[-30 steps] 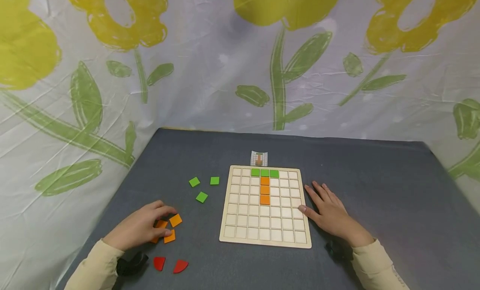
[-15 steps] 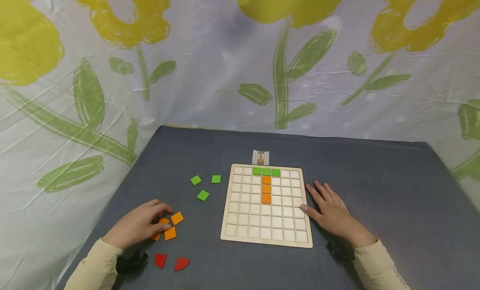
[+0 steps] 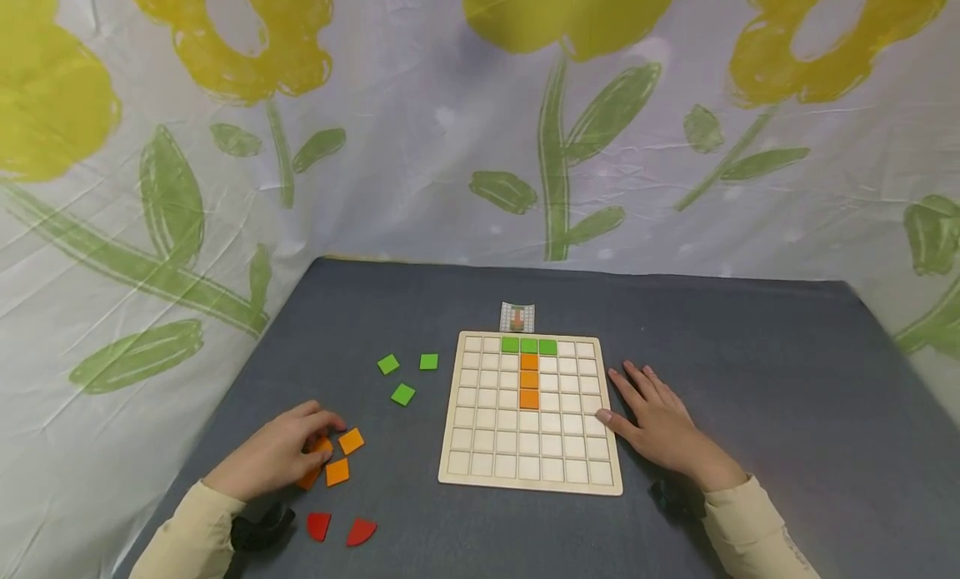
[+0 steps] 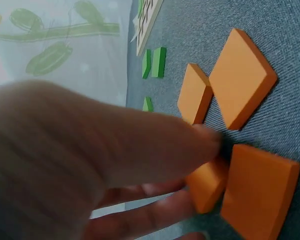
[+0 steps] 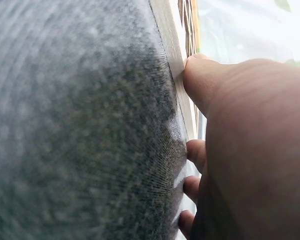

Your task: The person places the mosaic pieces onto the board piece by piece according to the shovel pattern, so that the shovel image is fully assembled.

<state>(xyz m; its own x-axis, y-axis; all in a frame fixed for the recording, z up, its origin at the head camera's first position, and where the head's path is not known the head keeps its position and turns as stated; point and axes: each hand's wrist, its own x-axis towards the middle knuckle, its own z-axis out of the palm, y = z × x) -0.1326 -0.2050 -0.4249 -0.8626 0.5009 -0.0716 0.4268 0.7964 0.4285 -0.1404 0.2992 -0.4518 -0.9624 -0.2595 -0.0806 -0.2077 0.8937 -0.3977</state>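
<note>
At the left of the table in the head view, my left hand (image 3: 276, 447) pinches an orange square tile (image 4: 208, 186) between thumb and fingers. Other orange tiles lie close by: one (image 3: 351, 441) beyond the fingertips, one (image 3: 337, 471) in front of the thumb, and one (image 4: 260, 192) partly under the hand in the head view. My right hand (image 3: 663, 425) lies flat with fingers spread, its thumb touching the right edge of the wooden grid board (image 3: 528, 489). Green tiles (image 3: 528, 346) fill part of the board's top row, with orange tiles (image 3: 528, 380) in a column below.
Loose green tiles (image 3: 402, 394) lie left of the board. Two red quarter-round pieces (image 3: 318, 526) (image 3: 361, 531) are near the front left. A small pattern card (image 3: 517, 317) sits behind the board. A flower-printed cloth (image 3: 405, 146) hangs behind the dark table (image 3: 720, 329).
My left thumb and fingers have drawn back slightly left and closed around one orange tile, uncovering the tile in front of the thumb. The right hand stays in place.
</note>
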